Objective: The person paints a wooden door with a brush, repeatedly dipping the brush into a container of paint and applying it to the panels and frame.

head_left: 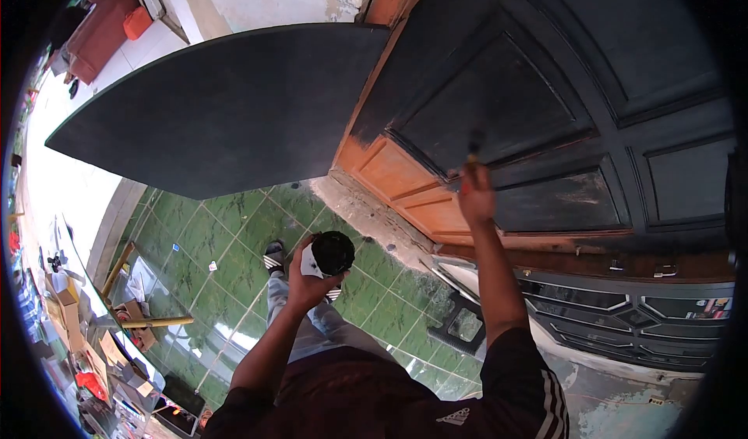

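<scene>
My right hand (477, 197) is closed round the handle of a paintbrush (473, 157). The bristles, dark and blurred, lie over a black-painted panel of the wooden door (499, 100). Below and left of that panel, a strip of orange-brown wood (397, 178) shows along the door's lower part. My left hand (302, 279) grips a white paint can (309, 261) in front of my legs. Dark paint shows at the can's round top, and black smears mark its side.
A dark door leaf (226, 104) stands open at the left. Green tiles (234, 229) cover the floor, with a black plastic-looking object (460, 326) near the wall. Cardboard boxes (66, 314) and clutter lie far left. A dark slatted panel (623, 314) sits at right.
</scene>
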A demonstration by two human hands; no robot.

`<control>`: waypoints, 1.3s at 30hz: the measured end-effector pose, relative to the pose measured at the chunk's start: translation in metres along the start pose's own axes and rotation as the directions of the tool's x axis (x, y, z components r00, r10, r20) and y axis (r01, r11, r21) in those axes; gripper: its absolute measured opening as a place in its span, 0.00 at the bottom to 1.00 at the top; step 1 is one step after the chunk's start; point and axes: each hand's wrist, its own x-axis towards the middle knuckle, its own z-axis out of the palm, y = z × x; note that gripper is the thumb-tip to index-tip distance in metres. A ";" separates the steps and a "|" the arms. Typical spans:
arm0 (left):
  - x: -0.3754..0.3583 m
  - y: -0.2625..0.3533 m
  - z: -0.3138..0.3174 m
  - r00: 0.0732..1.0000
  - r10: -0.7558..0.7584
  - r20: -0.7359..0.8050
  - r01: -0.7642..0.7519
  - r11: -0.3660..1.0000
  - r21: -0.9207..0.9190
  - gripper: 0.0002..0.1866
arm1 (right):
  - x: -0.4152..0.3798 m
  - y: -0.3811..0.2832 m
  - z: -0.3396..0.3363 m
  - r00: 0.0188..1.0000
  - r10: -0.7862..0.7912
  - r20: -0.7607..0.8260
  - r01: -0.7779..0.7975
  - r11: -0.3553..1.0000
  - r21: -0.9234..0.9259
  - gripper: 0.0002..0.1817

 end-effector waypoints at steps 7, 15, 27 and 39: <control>-0.012 -0.007 -0.006 1.000 -0.017 0.019 0.017 1.000 -0.024 0.55 | 0.026 0.031 -0.043 0.990 0.100 0.105 -0.124 0.959 0.257 0.08; -0.009 -0.010 -0.002 0.998 -0.015 0.063 0.014 1.000 0.022 0.47 | 0.058 -0.003 -0.141 0.878 -0.045 -0.477 0.039 0.999 -0.021 0.16; 0.028 -0.012 -0.033 0.973 0.063 0.223 -0.078 0.995 0.058 0.44 | -0.141 -0.145 0.089 0.905 0.409 0.115 -0.424 0.861 0.282 0.16; 0.105 -0.139 -0.051 0.922 -0.074 0.379 0.013 0.987 0.161 0.35 | -0.273 -0.273 0.222 0.154 0.881 0.448 -0.785 -0.166 0.596 0.12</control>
